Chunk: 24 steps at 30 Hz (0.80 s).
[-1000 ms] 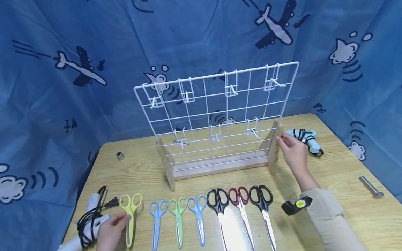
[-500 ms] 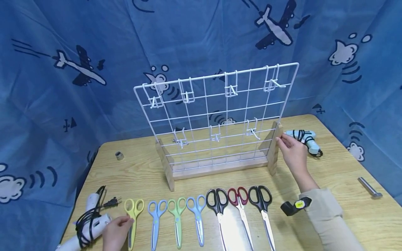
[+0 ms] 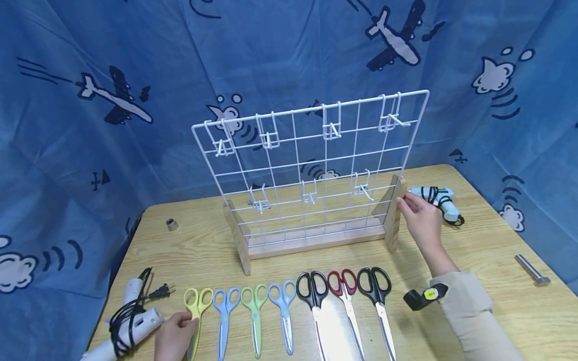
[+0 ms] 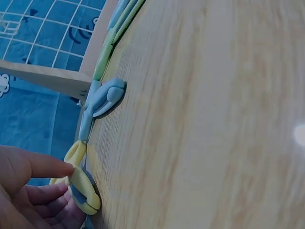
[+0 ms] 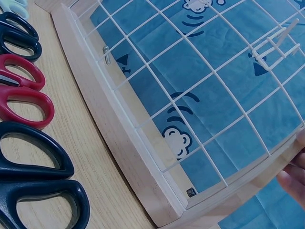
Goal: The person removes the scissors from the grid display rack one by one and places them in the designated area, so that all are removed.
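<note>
My left hand [image 3: 175,337] pinches the yellow scissors [image 3: 197,312] below their finger loops, at the left end of a row on the table. In the left wrist view, thumb and fingers meet at a yellow loop [image 4: 86,188]. To their right lie blue scissors [image 3: 225,315], green scissors [image 3: 255,317], more blue scissors, then black-handled and red-handled scissors [image 3: 345,291], loops pointing away from me. My right hand [image 3: 422,220] grips the right wooden side [image 3: 395,215] of the white wire grid rack [image 3: 293,110]. Its fingertips show at the wood's edge in the right wrist view.
Several white hooks [image 3: 333,129] hang bare on the grid. A white appliance [image 3: 146,323] wrapped in black cord lies left of my left hand. Behind my right hand is a pale blue gun-shaped tool [image 3: 447,206]. A metal bolt [image 3: 533,271] lies far right, a small metal ring [image 3: 172,224] back left.
The left hand has slid the yellow scissors to the right, close beside the first blue pair, and slightly toward me. My right hand stays on the rack's side.
</note>
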### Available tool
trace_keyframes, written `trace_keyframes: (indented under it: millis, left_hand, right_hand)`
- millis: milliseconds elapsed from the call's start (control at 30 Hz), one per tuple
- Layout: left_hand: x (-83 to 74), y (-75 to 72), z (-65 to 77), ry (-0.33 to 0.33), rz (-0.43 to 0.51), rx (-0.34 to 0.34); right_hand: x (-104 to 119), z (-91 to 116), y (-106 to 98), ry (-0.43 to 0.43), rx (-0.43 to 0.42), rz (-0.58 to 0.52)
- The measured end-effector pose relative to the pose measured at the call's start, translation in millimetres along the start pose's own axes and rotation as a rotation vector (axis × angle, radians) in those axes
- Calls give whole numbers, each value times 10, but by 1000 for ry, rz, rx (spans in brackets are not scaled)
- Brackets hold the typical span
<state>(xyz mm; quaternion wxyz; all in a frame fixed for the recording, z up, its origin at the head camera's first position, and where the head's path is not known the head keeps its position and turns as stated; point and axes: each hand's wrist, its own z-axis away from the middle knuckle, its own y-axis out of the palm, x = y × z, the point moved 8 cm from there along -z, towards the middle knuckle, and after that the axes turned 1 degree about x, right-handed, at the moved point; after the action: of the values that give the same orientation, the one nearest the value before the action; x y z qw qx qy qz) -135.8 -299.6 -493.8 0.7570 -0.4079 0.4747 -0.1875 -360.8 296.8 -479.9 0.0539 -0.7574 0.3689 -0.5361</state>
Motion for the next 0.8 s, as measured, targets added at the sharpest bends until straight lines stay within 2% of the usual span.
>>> trace_keyframes:
  millis: [33,67,200,333,433,533,633,800]
  left_hand:
    - [-19,2,12,18,-9,2]
    - [-34,4,24,30,-16,3]
    - [-84,12,57,62,-61,-12]
    - [-113,20,78,56,-112,-37]
    - [-143,36,97,46,-161,-41]
    - [-189,57,117,69,-228,-46]
    - [-236,71,136,117,-306,-84]
    - [-297,76,167,188,-339,-159]
  right_hand:
    - [-58,-14,23,0,-20,39]
    - [-8,-4,8,1,-2,6]
    - [5,-6,9,-38,-34,22]
    - [-37,-7,26,-62,-86,73]
    - [-57,-2,34,-50,-92,63]
    - [-77,-3,43,-41,-93,67]
    - [-101,-9,48,-41,-96,75]
    - [-134,-25,34,-34,-106,85]
